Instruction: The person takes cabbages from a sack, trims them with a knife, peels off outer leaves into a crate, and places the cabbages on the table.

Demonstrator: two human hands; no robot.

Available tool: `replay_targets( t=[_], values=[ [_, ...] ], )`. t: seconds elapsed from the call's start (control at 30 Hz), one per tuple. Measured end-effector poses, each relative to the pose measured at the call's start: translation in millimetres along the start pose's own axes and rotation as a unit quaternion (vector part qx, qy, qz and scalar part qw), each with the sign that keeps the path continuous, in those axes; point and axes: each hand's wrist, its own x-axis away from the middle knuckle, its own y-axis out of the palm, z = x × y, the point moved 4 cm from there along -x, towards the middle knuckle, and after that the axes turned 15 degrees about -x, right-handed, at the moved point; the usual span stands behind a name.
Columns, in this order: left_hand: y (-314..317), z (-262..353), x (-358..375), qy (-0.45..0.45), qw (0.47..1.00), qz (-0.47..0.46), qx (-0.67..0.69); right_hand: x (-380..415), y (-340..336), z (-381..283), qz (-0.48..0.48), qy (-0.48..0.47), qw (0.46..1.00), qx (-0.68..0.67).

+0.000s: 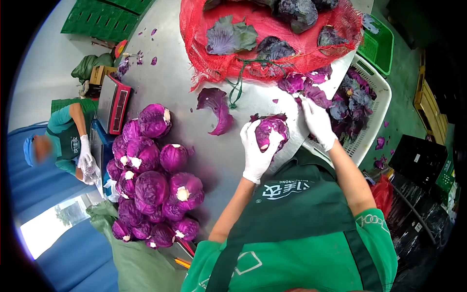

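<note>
My left hand (259, 151), in a white glove, is wrapped round a purple cabbage (272, 129) over the metal table (214, 170). To its right, my right hand (317, 121), also gloved, has its fingertips against loose purple leaves (316, 95) at the table's edge. Its fingers look closed on a leaf there. A curled purple leaf (217, 108) lies to the left of the held cabbage. Further left, several trimmed cabbages (152, 189) are piled, some with pale cut stems showing.
A red mesh bag (209, 63) with dark cabbages lies at the table's far side. A white crate (378, 97) of leaves stands at the right, a green crate (382, 46) behind it. Beside a red scale (119, 107), another person (65, 141) works at the left.
</note>
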Motion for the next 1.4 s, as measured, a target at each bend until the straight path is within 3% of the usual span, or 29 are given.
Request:
replay_targets(
  t=[0.07,0.13,0.2,0.33,0.4,0.5,0.67,0.77,0.8,0.83,0.87,0.93,0.97,1.0,1.07,1.27,1.33,1.4],
  values=[
    [1,-7,3,-0.055,0.997,0.006,0.053,-19,-14,15,0.056,-0.061,0.996,-0.017],
    [-2,-5,-4,-0.095,0.991,-0.013,0.089,-8,-28,-38,0.031,-0.009,0.999,-0.035],
    [-3,-4,-7,-0.041,0.998,-0.008,0.048,27,-23,-78,-0.017,-0.191,0.981,-0.012],
    [0,-6,-13,-0.085,0.99,-0.038,0.105,66,4,-89,-0.1,-0.264,0.953,0.111],
    [0,-7,-13,-0.123,0.976,-0.058,0.169,64,13,-85,-0.098,-0.279,0.942,0.157],
    [3,-11,-12,-0.112,0.98,-0.055,0.155,60,18,-80,-0.071,-0.332,0.928,0.154],
    [1,-6,-15,-0.116,0.979,-0.06,0.156,51,13,-88,-0.093,-0.31,0.925,0.197],
    [-1,-1,-12,-0.03,0.998,-0.026,0.051,28,-2,-92,-0.036,-0.292,0.945,0.144],
    [-2,1,-10,-0.013,0.999,-0.016,0.041,23,-10,-97,-0.04,-0.254,0.959,0.118],
    [-1,2,-11,-0.022,0.999,-0.018,0.039,19,-9,-90,-0.127,-0.121,0.984,0.003],
    [-1,3,-12,-0.031,0.999,-0.02,0.039,20,-7,-88,-0.126,-0.12,0.985,0.003],
    [-2,1,-12,-0.009,0.999,-0.019,0.026,29,1,-97,-0.072,-0.33,0.932,0.135],
    [-3,1,-12,0.012,1.0,-0.018,0.01,30,9,-89,-0.11,-0.257,0.947,0.16],
    [-4,0,-12,0.011,1.0,-0.019,0.009,28,9,-89,-0.111,-0.256,0.947,0.16],
    [-6,3,-13,0.037,0.998,-0.04,-0.038,16,15,-78,-0.226,-0.11,0.966,0.06],
    [-7,12,-13,0.045,0.995,-0.07,-0.062,17,14,-83,-0.266,-0.168,0.927,0.206],
    [-6,15,-14,0.079,0.993,-0.04,-0.076,16,13,-79,-0.168,-0.328,0.91,0.189],
    [-5,14,-11,0.076,0.994,-0.033,-0.074,-5,11,-65,-0.15,-0.17,0.944,0.238]
  ],
)
